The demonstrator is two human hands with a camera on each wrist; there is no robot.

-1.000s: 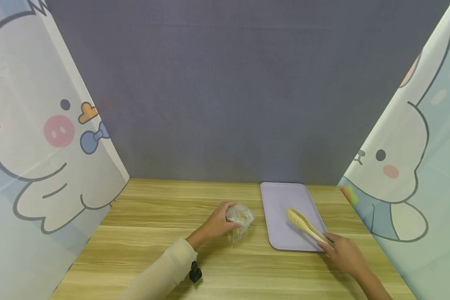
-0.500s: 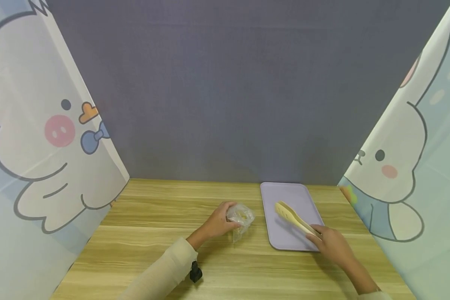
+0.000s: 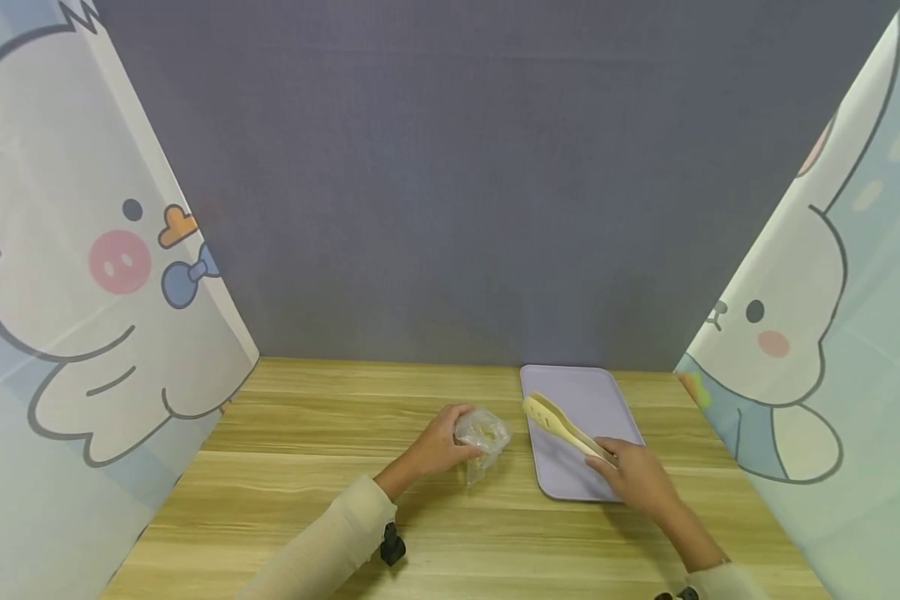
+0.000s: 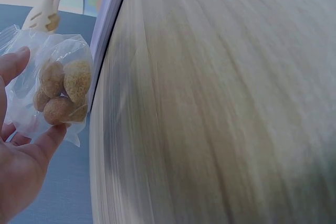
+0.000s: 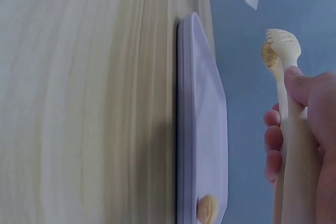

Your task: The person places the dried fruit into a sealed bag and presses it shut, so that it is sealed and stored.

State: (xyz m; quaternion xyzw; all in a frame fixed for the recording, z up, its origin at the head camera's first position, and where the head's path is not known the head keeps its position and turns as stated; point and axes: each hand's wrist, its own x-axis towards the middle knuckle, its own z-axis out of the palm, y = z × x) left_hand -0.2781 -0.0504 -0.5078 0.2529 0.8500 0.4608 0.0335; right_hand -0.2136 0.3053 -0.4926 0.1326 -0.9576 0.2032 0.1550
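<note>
My left hand (image 3: pixel 437 443) holds a clear plastic bag (image 3: pixel 487 429) by its side, over the middle of the table. Inside the bag, in the left wrist view, are several brown, rough-shelled walnuts (image 4: pixel 63 90). My right hand (image 3: pixel 639 482) grips cream-coloured tongs (image 3: pixel 566 427) by the handles, thumb on one arm and fingers on the other. Between the slotted heads of the tongs sits one walnut (image 5: pixel 269 54). The tongs' heads reach over the left edge of a lilac tray (image 3: pixel 577 383), a short way right of the bag. Another walnut (image 5: pixel 208 209) rests on the tray.
The tray lies on the right part of a wood-grain table (image 3: pixel 307 467). A dark grey panel (image 3: pixel 450 208) stands behind the table. Cartoon-printed cloths rise on both sides, a pig on the left cloth (image 3: pixel 60 250) and a rabbit on the right cloth (image 3: pixel 787 333).
My right hand has moved left over the tray, carrying the tongs from the tray's right part to its left edge, closer to the bag. The left hand and bag have stayed in place.
</note>
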